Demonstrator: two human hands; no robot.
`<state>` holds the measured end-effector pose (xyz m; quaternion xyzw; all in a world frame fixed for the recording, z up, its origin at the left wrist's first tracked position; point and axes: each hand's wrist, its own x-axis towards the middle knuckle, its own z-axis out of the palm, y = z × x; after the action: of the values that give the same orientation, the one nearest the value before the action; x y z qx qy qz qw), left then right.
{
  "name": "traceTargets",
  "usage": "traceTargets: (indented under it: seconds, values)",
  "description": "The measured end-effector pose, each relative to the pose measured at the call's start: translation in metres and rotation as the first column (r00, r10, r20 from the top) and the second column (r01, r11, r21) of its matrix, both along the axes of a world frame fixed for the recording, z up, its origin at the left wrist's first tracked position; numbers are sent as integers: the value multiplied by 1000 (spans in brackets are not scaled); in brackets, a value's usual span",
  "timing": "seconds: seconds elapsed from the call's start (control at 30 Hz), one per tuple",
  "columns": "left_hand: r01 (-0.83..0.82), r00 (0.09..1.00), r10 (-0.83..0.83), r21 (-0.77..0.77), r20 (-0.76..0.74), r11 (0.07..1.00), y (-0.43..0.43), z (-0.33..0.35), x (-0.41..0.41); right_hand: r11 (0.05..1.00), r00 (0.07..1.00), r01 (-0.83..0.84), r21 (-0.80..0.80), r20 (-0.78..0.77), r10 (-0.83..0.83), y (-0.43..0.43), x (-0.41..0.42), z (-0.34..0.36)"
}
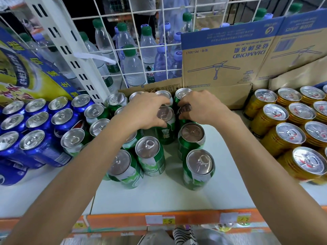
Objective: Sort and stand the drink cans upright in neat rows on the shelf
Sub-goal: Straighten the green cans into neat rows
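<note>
Gripping check: left hand [145, 112] curls round a green can [165, 133] near the shelf [230, 174] back edge; right hand [203, 108] clasps the neighbouring can [187, 122]. Risk: forearms could topple the crowded front cans [200, 167].

Head camera looks steeply down, close over the shelf [230, 174].

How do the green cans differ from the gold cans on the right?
The green cans stand loosely spaced; the gold cans sit packed tight. Green tops are plain silver; gold tops carry red marks. The left hand and right hand grip green cans, not gold. Both kinds stand upright.
</note>
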<state>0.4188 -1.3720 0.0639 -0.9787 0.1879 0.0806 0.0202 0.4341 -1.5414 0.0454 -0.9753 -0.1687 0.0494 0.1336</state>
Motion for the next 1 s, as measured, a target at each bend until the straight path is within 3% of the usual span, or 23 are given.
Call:
traceTargets:
  seconds: [0.13,0.27,0.33,0.5,0.67,0.87,1.0]
  values:
    - [17,1000,-14,-129,22,991,12,16,-31,997,997,-40,58,75,36,-3,-19,-1]
    - [141,967,-121,76,-224,987,20,21,-59,997,998,-51,66,52,48,-6,-52,6]
    - [186,954,-142,149,-265,971,22,12,-62,997,997,-80,17,23,79,-6,-60,3]
    - [162,974,-146,80,-174,984,25,8,-56,997,997,-73,-31,-17,72,-5,-60,2]
    - [50,998,-54,203,18,978,4,-4,-57,997,998,-66,-26,-11,66,-5,-61,2]
    - [173,982,-155,170,-112,970,14,1,-59,997,998,-67,-37,-7,67,-7,-62,1]
    - [187,982,-180,158,-57,970,14,0,-58,997,998,-69,-38,-6,69,-7,-61,0]
